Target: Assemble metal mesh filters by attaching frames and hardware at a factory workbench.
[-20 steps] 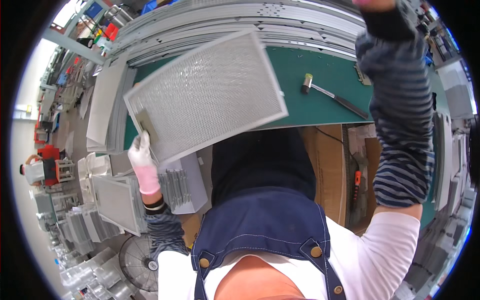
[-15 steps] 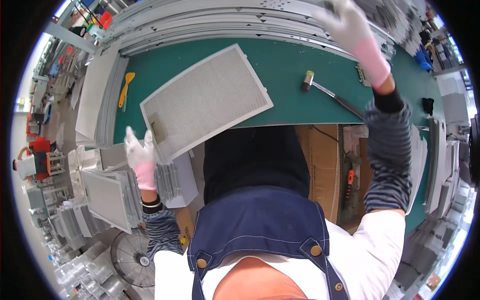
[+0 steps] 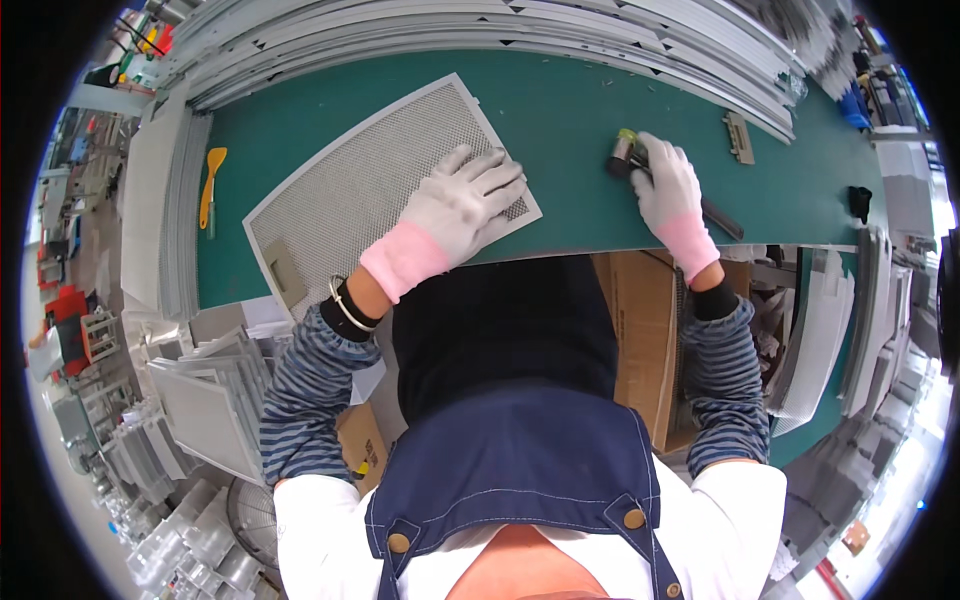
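Observation:
A framed mesh filter panel (image 3: 350, 170) lies slantwise on the green table (image 3: 560, 110), its near edge by the table's front edge. Across the panel's right part rests my left hand (image 3: 455, 205), gloved in white with a pink cuff, fingers stretched out flat. Farther right lies a hammer (image 3: 622, 152) with a rounded head, yellowish at one end, and a dark grip. My right hand (image 3: 668, 185), gloved alike, is closed round its shaft just behind the head and hides much of it. A beige latch-like piece (image 3: 285, 272) sits at the panel's near left corner.
Long metal rails (image 3: 480, 35) line the table's far side. A yellow scraper-like tool (image 3: 212, 190) lies at left beside stacked panels (image 3: 160, 220). Another beige piece (image 3: 738, 137) is at right, near a small black object (image 3: 858, 204). Cardboard (image 3: 640, 340) stands below the table edge.
My left hand has moved from beside the panel's left corner onto its right part. My right hand has come down from the far rails to the hammer and closed on it.

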{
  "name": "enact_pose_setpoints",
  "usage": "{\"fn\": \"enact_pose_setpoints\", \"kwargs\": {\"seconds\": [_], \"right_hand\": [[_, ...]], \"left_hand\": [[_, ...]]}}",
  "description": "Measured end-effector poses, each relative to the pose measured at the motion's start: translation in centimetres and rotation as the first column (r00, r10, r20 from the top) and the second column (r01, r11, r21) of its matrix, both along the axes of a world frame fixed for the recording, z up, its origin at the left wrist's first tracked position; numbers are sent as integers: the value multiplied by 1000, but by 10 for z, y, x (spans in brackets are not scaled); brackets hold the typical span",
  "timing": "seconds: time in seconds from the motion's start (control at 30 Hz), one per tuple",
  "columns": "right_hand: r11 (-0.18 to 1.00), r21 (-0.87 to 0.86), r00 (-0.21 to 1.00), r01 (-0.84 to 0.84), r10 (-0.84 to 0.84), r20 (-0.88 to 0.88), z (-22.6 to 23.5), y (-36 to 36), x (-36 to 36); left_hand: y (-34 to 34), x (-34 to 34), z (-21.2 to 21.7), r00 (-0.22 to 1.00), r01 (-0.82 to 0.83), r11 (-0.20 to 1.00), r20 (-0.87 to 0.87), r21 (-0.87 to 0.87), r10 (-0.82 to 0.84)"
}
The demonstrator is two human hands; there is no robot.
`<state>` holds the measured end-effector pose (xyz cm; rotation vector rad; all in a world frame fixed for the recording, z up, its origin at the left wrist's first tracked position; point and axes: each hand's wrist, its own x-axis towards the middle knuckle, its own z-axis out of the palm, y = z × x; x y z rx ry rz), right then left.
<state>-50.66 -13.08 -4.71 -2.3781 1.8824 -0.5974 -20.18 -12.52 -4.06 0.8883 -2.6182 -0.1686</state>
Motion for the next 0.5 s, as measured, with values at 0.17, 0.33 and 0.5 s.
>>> {"fn": "enact_pose_setpoints", "kwargs": {"seconds": [0.17, 0.33, 0.5], "right_hand": [[950, 245, 886, -194, 63, 459, 37, 25, 38], [941, 88, 926, -328, 302, 227, 56, 46, 78], [921, 190, 938, -342, 345, 14, 58, 39, 93]], "left_hand": [[2, 4, -10, 999, -34, 999, -14, -4, 34], [-1, -1, -7, 998, -53, 998, -46, -15, 52], [2, 3, -12, 998, -64, 998, -26, -13, 64]]}}
